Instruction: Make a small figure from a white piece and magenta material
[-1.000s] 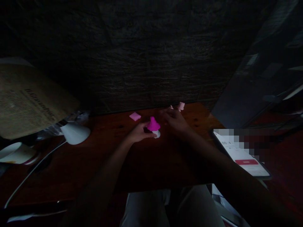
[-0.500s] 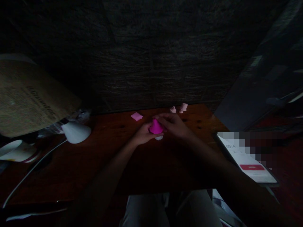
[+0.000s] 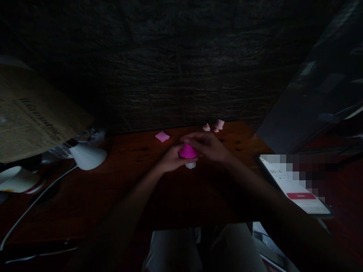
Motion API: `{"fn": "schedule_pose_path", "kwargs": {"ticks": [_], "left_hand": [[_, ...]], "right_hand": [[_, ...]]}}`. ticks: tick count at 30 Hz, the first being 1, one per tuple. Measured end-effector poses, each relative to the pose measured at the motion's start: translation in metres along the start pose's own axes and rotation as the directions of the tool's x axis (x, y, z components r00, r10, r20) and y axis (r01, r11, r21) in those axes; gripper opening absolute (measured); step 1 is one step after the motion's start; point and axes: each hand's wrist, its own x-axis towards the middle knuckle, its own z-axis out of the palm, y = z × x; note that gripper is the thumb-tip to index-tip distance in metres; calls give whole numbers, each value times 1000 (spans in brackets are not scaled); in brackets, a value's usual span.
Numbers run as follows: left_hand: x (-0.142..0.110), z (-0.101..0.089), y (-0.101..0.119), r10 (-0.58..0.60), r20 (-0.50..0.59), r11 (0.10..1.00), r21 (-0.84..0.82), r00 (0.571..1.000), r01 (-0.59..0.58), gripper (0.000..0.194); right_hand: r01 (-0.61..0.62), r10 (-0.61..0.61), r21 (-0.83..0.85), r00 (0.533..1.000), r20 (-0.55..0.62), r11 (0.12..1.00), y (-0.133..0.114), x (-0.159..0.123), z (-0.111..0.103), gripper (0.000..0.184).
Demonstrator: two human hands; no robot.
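A bright magenta cone-shaped piece (image 3: 188,152), which looks like modelling clay, is between my two hands above the middle of the table. My left hand (image 3: 172,158) is closed round its lower left side, the thumb across the front. From above and the right, the fingers of my right hand (image 3: 209,145) press on the top of the cone and cover its tip. Just below the cone a small white piece (image 3: 190,165) shows; whether it is joined to the cone I cannot tell. A flat pink square (image 3: 162,136) lies behind my left hand.
Small pale pink lumps (image 3: 219,125) lie at the table's back edge. A white cone-shaped object (image 3: 88,156) with a cable, a cup (image 3: 19,179) and a brown paper bag (image 3: 36,117) stand left. A phone (image 3: 297,189) lies right. A dark wall (image 3: 178,75) rises behind.
My right hand's fingers have come further over the cone's top, so its tip is now covered. A little more of the white piece shows below. The view has shifted slightly.
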Motion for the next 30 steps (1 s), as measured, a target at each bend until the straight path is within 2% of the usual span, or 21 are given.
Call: {"fn": "schedule_pose_path", "kwargs": {"ticks": [4,7,11,16,20,26,30], "left_hand": [[0,1,2,-40,8,996,-74,999,40,42],[1,0,2,-71,-54,990,-129,996,63,52],[2,-2,2,-90,-105,969,-238,990,63,59],[-1,-3,6,-72,-16,944,-323,997,63,56],[-5,-6,4,-136,149,910,-373,979,183,55],[-5,-8,-1,-113,132,917,-367,985,154,54],[-5,-6,1,-142,137,905,-383,980,185,54]], "right_hand": [[-96,97,50,995,-18,994,2,0,-2,30],[-149,156,127,987,-47,981,2,0,-8,33],[-156,156,251,988,19,955,1,-1,-15,29],[-177,143,395,983,113,902,0,-1,-18,28],[-189,137,413,979,153,891,0,0,-19,23],[-218,163,452,974,157,865,3,0,-21,21],[-211,155,489,976,154,846,3,-1,-20,18]]}}
